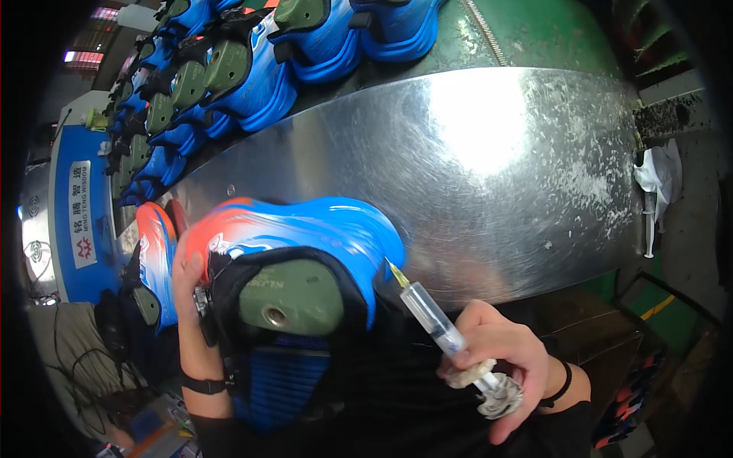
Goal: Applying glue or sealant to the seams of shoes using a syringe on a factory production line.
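A blue, orange and white sports shoe (328, 217) with a dark green shoe last (294, 298) inside it is held in front of me, at the near edge of the steel tabletop. My left hand (188, 282) is closed round the shoe's left side; part of its fingers is hidden behind the shoe. My right hand (504, 343) grips a clear syringe (432, 317), its needle pointing up and left at the shoe's right end. Whether the needle tip touches the shoe, I cannot tell. Crumpled wrapping covers the syringe's plunger end.
Behind the steel tabletop (343, 145), several blue shoes on green lasts (229, 65) stand in rows at the upper left. Another orange and blue shoe (158, 248) is beside my left hand. A blue machine panel (107, 183) stands at left. White wrapping (658, 172) hangs off the right edge.
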`<control>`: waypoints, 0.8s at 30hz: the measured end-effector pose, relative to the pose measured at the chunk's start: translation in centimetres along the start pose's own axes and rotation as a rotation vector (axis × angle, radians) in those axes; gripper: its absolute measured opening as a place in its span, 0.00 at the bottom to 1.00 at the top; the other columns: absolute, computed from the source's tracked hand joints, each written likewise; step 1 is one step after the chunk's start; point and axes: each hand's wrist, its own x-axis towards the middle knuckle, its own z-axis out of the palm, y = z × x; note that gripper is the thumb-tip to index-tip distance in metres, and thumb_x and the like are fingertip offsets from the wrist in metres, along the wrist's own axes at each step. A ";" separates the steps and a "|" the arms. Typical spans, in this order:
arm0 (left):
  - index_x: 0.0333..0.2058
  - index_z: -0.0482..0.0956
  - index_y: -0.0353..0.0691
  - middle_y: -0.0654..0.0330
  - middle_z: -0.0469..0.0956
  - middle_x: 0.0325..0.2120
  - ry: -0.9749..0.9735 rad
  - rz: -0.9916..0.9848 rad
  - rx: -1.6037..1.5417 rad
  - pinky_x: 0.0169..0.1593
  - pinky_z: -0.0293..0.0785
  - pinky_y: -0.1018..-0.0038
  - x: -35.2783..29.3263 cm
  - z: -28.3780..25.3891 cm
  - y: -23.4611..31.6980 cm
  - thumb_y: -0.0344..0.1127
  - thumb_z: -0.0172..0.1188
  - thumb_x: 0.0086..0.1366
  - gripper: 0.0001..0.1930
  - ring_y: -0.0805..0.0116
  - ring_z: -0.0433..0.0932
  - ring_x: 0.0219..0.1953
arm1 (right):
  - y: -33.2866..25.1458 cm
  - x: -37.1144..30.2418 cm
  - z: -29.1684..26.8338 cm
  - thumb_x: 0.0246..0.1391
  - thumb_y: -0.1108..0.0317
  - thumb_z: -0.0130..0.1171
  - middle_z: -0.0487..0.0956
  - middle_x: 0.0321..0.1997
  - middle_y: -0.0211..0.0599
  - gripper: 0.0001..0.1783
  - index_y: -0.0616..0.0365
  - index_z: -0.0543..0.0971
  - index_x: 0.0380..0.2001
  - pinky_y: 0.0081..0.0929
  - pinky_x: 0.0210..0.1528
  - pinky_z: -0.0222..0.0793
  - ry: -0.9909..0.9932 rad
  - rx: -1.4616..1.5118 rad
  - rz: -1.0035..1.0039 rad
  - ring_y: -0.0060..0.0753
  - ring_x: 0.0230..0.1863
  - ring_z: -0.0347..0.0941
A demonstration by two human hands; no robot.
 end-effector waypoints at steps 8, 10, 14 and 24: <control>0.46 0.67 0.33 0.51 0.75 0.42 0.057 -0.130 -0.089 0.51 0.75 0.67 -7.1 0.9 -1.2 0.35 0.56 0.64 0.16 0.64 0.77 0.45 | 0.3 1.4 0.9 0.28 0.47 0.78 0.80 0.40 0.37 0.46 0.62 0.73 0.50 0.23 0.38 0.58 -0.016 -0.199 -0.011 0.28 0.37 0.61; 0.50 0.65 0.31 0.48 0.75 0.45 -0.022 -0.243 -0.134 0.54 0.74 0.63 -8.6 2.8 -1.1 0.33 0.58 0.61 0.21 0.58 0.77 0.47 | 0.4 1.3 1.5 0.28 0.48 0.79 0.80 0.40 0.38 0.46 0.62 0.73 0.50 0.23 0.38 0.58 -0.010 -0.225 0.002 0.28 0.37 0.61; 0.62 0.55 0.29 0.41 0.64 0.58 -0.259 -0.345 -0.260 0.61 0.65 0.55 -9.9 5.2 -1.5 0.39 0.66 0.53 0.42 0.48 0.68 0.58 | -0.1 1.8 2.3 0.30 0.52 0.78 0.78 0.43 0.33 0.42 0.63 0.74 0.49 0.24 0.36 0.58 0.052 -0.251 0.009 0.30 0.33 0.62; 0.62 0.52 0.32 0.52 0.65 0.57 -0.514 -0.508 -0.640 0.64 0.59 0.64 -10.6 8.7 -3.1 0.30 0.66 0.50 0.43 0.61 0.66 0.60 | -4.0 3.8 4.7 0.30 0.52 0.79 0.78 0.40 0.45 0.49 0.69 0.68 0.52 0.24 0.41 0.61 -0.020 -0.124 0.172 0.30 0.38 0.68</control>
